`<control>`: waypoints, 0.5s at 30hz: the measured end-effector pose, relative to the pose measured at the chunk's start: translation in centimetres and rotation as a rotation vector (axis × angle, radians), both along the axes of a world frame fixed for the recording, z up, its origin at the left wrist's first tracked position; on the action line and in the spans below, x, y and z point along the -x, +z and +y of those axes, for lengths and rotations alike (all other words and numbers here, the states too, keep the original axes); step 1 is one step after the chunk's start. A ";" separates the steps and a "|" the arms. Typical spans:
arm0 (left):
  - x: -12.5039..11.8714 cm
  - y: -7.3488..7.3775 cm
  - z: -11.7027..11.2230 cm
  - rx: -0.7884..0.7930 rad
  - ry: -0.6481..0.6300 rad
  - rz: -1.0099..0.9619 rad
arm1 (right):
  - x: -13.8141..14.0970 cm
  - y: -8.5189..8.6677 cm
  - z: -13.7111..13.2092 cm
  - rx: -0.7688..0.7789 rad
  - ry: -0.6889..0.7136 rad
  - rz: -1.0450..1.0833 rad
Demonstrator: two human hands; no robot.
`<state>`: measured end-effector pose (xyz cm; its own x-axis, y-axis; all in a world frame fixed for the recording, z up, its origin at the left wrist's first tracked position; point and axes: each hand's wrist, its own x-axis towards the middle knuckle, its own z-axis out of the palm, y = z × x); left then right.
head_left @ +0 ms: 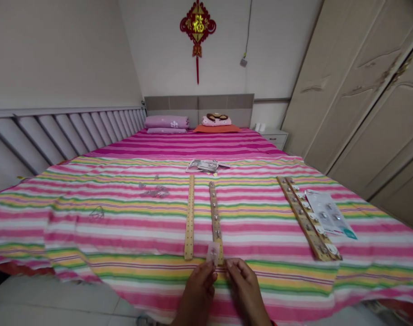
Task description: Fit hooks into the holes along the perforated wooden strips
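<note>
My left hand (200, 283) is closed, pinching a small clear plastic square (212, 250) with a shiny metal piece at its centre. That square is held over the near end of a narrow wooden strip (214, 210), which carries a row of similar clear pieces with metal centres. Beside the strip's near end is my right hand (243, 281), its fingers drawn together; whatever they may hold is hidden. A second wooden strip (189, 217), bare and dotted with small holes, lies to the left, apart from both hands.
Longer strips with metal pieces and white tabs (308, 217) lie on the right beside flat packets (330, 213). Clear plastic bits (156, 192) and a thin wire-like loop (97, 212) are on the left. Packaging (206, 165) lies farther back on the striped bedspread (132, 244).
</note>
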<state>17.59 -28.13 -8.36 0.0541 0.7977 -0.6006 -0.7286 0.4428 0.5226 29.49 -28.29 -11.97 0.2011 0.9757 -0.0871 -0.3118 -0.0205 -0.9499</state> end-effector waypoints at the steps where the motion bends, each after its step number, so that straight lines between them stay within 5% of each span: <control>1: -0.3 -0.3 -0.1 -0.012 -0.013 -0.001 | 0.0 0.2 -0.1 -0.004 0.015 -0.007; 15: -1.1 -2.6 -0.1 -0.153 -0.148 0.327 | 0.5 1.4 0.4 0.059 0.108 -0.008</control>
